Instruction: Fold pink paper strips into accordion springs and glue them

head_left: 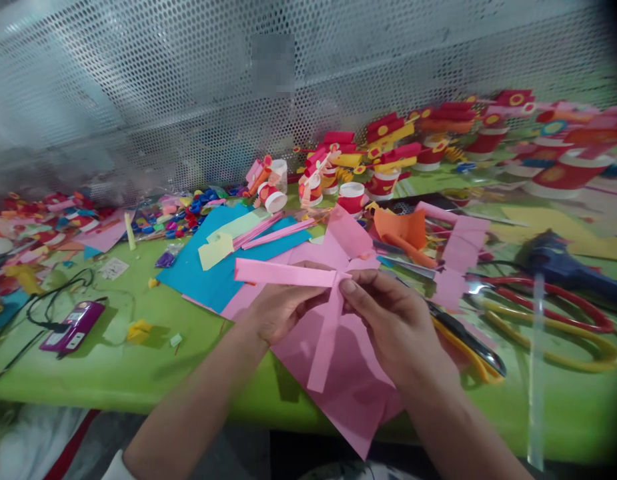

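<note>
Just beneath left hand point(283, 310) and right hand point(395, 320), fingers snug on pink strips point(323, 350), pink sheets point(361, 397); rightward, scissors point(475, 288) and glue gun point(563, 263).

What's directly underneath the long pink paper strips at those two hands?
Beneath the strips lie large flat pink paper sheets; a bright blue paper sheet shows beyond their left end. Whatever the strips, left hand and right hand cover cannot be seen.

Purple device point(81, 323) sat on green table point(148, 381), black cable point(49, 325) plugged in; yellow piece point(139, 331) lay near; perforated panel point(188, 87) stood behind, red-and-white cup point(350, 203) before it.
</note>
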Demonstrator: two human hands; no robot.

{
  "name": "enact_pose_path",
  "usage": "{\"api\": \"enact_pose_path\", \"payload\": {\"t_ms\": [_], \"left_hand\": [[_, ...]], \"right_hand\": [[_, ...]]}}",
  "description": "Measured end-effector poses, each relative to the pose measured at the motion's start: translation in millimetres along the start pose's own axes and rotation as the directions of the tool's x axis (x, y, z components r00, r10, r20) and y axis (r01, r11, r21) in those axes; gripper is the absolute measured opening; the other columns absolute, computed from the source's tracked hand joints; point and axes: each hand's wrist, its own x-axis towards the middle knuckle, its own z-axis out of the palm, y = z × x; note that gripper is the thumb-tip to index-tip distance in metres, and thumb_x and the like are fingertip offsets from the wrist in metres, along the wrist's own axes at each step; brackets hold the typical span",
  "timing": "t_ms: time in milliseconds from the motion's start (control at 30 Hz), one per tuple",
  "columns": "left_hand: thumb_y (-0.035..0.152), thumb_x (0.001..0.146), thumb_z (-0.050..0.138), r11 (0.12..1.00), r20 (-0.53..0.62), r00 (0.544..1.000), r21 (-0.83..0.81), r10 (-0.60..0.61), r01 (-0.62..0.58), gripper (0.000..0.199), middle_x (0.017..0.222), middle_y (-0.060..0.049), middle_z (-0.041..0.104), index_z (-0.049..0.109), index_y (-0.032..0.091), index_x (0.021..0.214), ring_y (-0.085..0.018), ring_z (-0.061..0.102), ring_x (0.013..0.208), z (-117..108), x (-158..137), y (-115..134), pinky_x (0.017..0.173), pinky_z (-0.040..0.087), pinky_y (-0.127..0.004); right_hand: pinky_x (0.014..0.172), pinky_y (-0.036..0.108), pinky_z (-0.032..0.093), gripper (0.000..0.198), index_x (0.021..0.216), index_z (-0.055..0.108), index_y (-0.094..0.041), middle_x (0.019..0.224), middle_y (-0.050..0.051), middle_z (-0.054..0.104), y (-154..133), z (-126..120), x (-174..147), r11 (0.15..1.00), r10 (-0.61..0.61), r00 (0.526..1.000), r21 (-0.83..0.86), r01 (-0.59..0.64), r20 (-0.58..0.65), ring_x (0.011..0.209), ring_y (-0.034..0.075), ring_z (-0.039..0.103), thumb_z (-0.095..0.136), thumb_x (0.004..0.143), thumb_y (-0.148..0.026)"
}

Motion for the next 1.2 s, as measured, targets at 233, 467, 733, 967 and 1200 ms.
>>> {"api": "enact_pose_path", "payload": {"t_ms": [233,467,733,967,1200], "left_hand": [[0.029,0.069,0.090,0.998,-0.016,0.999,-0.047,-0.034,0.033,0.027,0.084,-0.004,0.073,0.074,0.015,0.086,-0.016,0.068,0.078,2.2,1.6,0.9,0.081,0.056,-0.031],[0.028,0.080,0.082,1.000,-0.026,0.999,-0.005,0.028,-0.028,0.015,0.078,-0.002,0.072,0.074,0.016,0.083,-0.011,0.066,0.075,9.9,0.8,-0.6,0.082,0.053,-0.026],[0.033,0.088,0.074,0.892,-0.070,0.962,0.397,0.264,-0.216,0.018,0.091,-0.006,0.075,0.076,0.016,0.093,-0.017,0.067,0.087,13.3,-2.3,-1.8,0.080,0.053,-0.028],[0.034,0.096,0.063,0.756,-0.050,0.909,0.575,0.414,-0.313,0.018,0.090,-0.006,0.072,0.071,0.018,0.092,-0.018,0.065,0.085,19.1,-7.8,-5.4,0.078,0.053,-0.031],[0.037,0.099,0.059,0.758,-0.106,0.883,0.565,0.457,-0.325,0.021,0.082,-0.001,0.060,0.063,0.019,0.089,-0.014,0.059,0.078,17.4,-6.3,-11.0,0.072,0.050,-0.027]], "right_hand": [[0.066,0.019,0.052,0.012,0.087,0.074,-0.025,0.079,-0.002,0.067,1.0,-1.8,-1.5,0.992,-0.058,0.998,-0.113,0.055,-0.030,0.071,0.009,0.062,0.077,0.086,-0.036],[0.060,0.022,0.053,0.012,0.083,0.075,-0.025,0.077,0.000,0.071,-5.4,0.5,-2.1,0.991,-0.089,0.994,-0.110,0.082,-0.058,0.068,0.013,0.065,0.082,0.078,-0.033],[0.064,0.027,0.052,0.010,0.084,0.075,-0.027,0.079,-0.001,0.072,4.6,-1.5,-2.8,0.970,-0.184,0.977,-0.180,0.163,-0.108,0.070,0.016,0.065,0.081,0.076,-0.026],[0.065,0.029,0.052,0.013,0.087,0.074,-0.026,0.081,0.001,0.073,0.5,0.2,-3.0,0.945,-0.175,0.977,-0.300,0.131,-0.124,0.073,0.018,0.067,0.078,0.081,-0.037],[0.070,0.027,0.054,0.016,0.095,0.074,-0.023,0.087,0.002,0.074,-17.6,6.8,-6.8,0.927,-0.101,0.995,-0.364,0.088,-0.016,0.078,0.017,0.068,0.072,0.085,-0.035]]}}
